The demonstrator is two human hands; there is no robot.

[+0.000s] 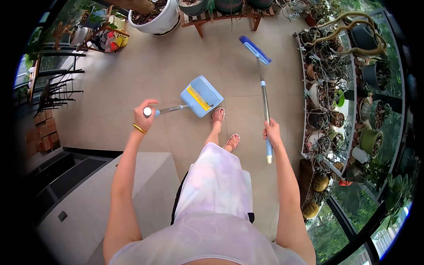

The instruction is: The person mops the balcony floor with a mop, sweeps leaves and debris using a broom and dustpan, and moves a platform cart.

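My left hand (pixel 145 114) is closed round the top of the handle of a light-blue dustpan (pixel 213 93) with a yellow comb strip. The pan stands out ahead of me, close to my left foot, and some dark bits show inside it. In my right hand (pixel 272 131) is the metal-and-blue handle of a broom (pixel 264 95), gripped near its pale end. The broom's head, with dark-blue bristles, points away from me at the upper right of the pan, apart from it.
Plant shelves (pixel 304 106) crowded with pots line the right side. A white planter (pixel 154 20) and a wooden bench (pixel 218 17) with pots stand ahead. At left are a grey counter (pixel 145 185), stacked boxes (pixel 44 129) and dark-framed furniture (pixel 59 81). Tiled floor (pixel 132 70) lies between.
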